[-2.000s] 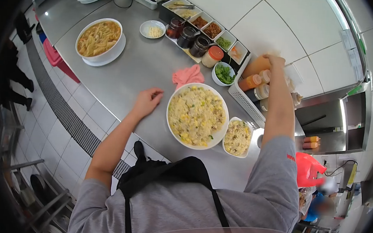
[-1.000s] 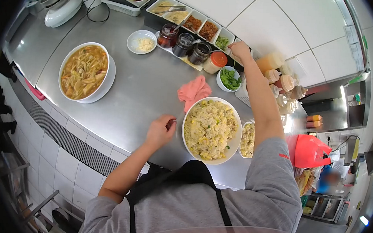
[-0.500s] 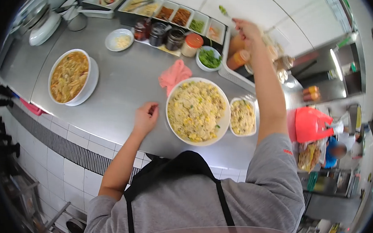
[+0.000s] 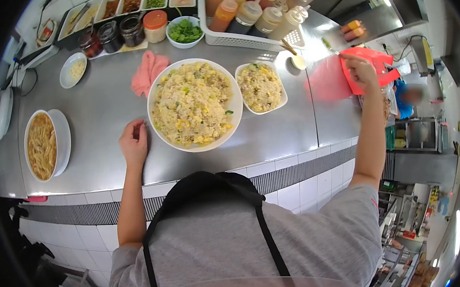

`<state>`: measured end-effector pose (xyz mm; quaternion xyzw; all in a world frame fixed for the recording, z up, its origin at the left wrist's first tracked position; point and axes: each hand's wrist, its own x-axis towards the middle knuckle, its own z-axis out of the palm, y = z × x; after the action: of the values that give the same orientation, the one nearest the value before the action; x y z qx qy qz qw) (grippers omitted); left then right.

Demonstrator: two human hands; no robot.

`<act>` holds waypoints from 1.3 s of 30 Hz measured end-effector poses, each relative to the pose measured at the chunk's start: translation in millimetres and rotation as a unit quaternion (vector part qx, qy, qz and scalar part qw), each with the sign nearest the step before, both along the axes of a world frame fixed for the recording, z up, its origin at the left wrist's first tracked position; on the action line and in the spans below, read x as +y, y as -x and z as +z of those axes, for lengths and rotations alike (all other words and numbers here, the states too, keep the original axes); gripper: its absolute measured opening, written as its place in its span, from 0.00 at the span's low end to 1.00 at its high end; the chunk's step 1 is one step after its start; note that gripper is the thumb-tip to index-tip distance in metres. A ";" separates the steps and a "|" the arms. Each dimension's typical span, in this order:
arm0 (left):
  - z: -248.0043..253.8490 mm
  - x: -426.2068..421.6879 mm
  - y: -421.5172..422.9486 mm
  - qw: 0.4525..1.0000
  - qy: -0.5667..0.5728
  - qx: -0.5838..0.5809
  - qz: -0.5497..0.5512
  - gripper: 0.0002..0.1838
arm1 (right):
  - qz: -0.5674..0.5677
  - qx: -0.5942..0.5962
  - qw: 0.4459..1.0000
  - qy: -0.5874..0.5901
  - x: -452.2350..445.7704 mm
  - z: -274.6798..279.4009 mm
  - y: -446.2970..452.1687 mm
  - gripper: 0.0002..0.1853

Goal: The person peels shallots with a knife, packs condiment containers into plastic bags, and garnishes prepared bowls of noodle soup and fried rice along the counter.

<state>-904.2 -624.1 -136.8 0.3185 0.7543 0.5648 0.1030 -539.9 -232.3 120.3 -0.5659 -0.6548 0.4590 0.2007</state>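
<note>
My left hand (image 4: 134,139) rests on the steel counter with its fingers curled in, and I see nothing in it. Just to its right stands a large round white bowl (image 4: 154,122) heaped with egg fried rice (image 4: 193,103). A smaller square white bowl (image 4: 282,102) of fried rice sits beside it. Far out on the right, my right hand (image 4: 362,74) is raised over the counter, closed on the end of a thin spoon with green bits (image 4: 327,43) at its tip. A red plastic bag (image 4: 354,80) lies beneath and behind that hand.
Noodle soup (image 4: 42,146) fills a white bowl at left, near a small dish (image 4: 73,71). A pink cloth (image 4: 148,74), a bowl of greens (image 4: 185,32), jars (image 4: 133,30) and topping trays (image 4: 133,1) line the back. Sauce bottles stand in a white basket (image 4: 242,42). Another person (image 4: 404,99) is at far right.
My view has swung right. My right hand has moved from above the sauce bottles out to the right, by the red bag, still holding the spoon. My left hand stays on the counter.
</note>
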 end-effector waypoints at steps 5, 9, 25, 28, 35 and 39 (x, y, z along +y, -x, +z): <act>-10.9 -2.7 3.2 0.999 0.032 -0.018 -0.015 0.06 | -0.083 -0.029 0.996 0.022 33.2 -104.2 -33.6 0.13; -9.6 -3.6 2.9 0.998 0.044 -0.039 -0.015 0.06 | -0.088 -0.125 0.972 -0.176 40.6 -165.7 -16.4 0.12; -14.0 -1.8 3.9 1.000 0.020 0.005 0.012 0.06 | -0.170 0.094 0.980 -0.044 32.0 -128.4 -29.4 0.14; -0.3 0.0 3.0 0.998 0.002 0.067 0.018 0.05 | -0.057 0.033 0.992 -0.112 27.8 -69.4 -16.0 0.15; 8.9 -28.2 6.9 0.958 -0.175 -0.186 0.129 0.10 | 0.230 0.047 0.970 -0.054 -56.7 5.0 172.3 0.14; -5.2 -88.3 31.9 0.835 -0.354 -0.252 0.338 0.14 | 0.387 0.116 0.913 0.047 -156.4 -10.1 305.6 0.13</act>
<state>-936.0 -712.5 -142.1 -0.0946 0.5110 0.8539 -0.0274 -845.5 -388.6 110.2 -0.2193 -0.7726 0.5932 0.0551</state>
